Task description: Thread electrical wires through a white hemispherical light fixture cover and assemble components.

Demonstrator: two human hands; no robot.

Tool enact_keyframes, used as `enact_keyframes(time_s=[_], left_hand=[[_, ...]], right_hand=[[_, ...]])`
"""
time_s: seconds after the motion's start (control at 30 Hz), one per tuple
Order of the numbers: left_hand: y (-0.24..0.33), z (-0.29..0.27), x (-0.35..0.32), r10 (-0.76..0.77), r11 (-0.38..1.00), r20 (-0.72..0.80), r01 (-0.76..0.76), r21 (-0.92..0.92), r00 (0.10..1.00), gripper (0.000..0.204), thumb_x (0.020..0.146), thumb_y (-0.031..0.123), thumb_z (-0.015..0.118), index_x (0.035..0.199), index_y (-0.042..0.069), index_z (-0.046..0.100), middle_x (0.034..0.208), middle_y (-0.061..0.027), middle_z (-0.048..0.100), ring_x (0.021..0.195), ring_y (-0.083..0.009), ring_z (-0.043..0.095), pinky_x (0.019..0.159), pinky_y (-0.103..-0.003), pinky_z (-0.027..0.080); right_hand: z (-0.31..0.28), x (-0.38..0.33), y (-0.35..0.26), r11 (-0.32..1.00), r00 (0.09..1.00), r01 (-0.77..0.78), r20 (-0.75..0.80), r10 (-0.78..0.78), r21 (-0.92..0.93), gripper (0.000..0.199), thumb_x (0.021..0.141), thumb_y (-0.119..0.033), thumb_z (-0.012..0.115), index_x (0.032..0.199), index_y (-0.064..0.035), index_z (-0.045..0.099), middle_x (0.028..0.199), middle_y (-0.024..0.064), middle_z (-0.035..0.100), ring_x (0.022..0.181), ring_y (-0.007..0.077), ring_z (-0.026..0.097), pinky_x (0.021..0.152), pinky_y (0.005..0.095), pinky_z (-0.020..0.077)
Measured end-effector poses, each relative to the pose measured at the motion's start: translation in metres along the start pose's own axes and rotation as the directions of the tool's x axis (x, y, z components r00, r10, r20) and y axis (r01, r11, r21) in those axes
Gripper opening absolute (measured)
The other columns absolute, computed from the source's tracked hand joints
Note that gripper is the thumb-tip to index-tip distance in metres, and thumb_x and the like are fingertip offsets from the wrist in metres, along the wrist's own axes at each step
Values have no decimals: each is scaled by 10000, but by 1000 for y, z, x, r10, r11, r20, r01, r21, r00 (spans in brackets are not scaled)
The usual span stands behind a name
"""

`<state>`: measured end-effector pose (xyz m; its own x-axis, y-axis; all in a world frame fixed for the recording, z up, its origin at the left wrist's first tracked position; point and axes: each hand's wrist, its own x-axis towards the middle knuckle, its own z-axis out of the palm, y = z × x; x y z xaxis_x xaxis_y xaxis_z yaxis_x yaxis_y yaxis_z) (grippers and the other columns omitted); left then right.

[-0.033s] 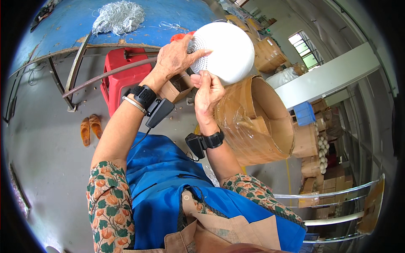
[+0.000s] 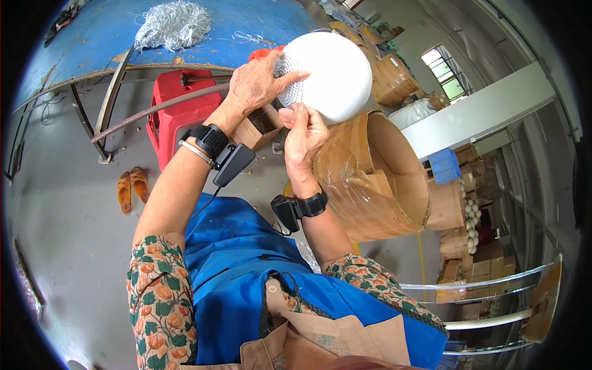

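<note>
A smooth white round object like a ball or dome is held up in front of me, with a patch of small dimples or holes on its left side. Around that left side lies my left hand, thumb on the white surface, the other fingers mostly hidden behind it. Something red shows just beyond these fingers. My right hand is closed in a pinch at the lower edge of the dimpled patch, thumb against fingertip; anything between them is too small to make out.
A large open cardboard box stands just right of my hands. A red plastic stool and a smaller carton are to the left. Beyond is a blue table with a silvery strand pile. Orange slippers lie on the floor.
</note>
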<state>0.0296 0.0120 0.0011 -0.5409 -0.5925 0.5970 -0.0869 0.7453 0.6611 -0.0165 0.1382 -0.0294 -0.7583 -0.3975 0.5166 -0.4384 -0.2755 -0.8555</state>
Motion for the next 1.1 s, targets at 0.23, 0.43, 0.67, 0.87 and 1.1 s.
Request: enact_keyframes(time_s=[0.23, 0.43, 0.67, 0.87, 1.1], left_hand=[[-5, 5, -2, 65, 998, -116, -67, -13, 991, 712, 744, 612, 549, 1168, 43, 497, 727, -200, 620, 708, -351, 618, 625, -425, 478], [-2, 5, -1, 37, 999, -57, -38, -17, 998, 724, 737, 621, 552, 1175, 48, 492, 757, -197, 623, 723, -340, 622, 636, -411, 486], [-3, 5, -3, 47, 999, -66, -48, -12, 997, 732, 730, 625, 556, 1186, 58, 477, 779, -187, 624, 734, -332, 623, 636, -408, 486], [-4, 7, -3, 53, 998, -76, -54, -12, 996, 723, 726, 622, 562, 1175, 62, 476, 782, -181, 624, 740, -336, 620, 647, -411, 485], [-4, 8, -1, 75, 997, -90, -75, 4, 993, 731, 726, 613, 573, 1173, 44, 472, 721, -179, 619, 676, -332, 621, 586, -401, 488]], right_hand=[[-1, 0, -2, 999, 999, 48, 3, -48, -13, 188, 856, -98, 512, 836, 66, 601, 669, 122, 638, 567, 155, 608, 586, 255, 502], [2, 2, 1, 999, 998, 1, -65, 2, 34, 163, 830, -76, 525, 786, 61, 603, 638, 112, 635, 550, 134, 596, 571, 237, 490], [4, 1, 4, 997, 996, -17, -87, 24, 78, 155, 825, -67, 534, 770, 60, 604, 631, 106, 637, 542, 115, 589, 563, 225, 489], [6, 1, 6, 997, 995, -25, -97, 31, 68, 158, 822, -71, 540, 765, 61, 606, 627, 106, 635, 534, 117, 588, 566, 226, 494], [2, 0, 13, 998, 996, 29, -78, -33, -53, 212, 859, -118, 514, 766, 53, 599, 614, 95, 621, 528, 119, 574, 550, 235, 469]])
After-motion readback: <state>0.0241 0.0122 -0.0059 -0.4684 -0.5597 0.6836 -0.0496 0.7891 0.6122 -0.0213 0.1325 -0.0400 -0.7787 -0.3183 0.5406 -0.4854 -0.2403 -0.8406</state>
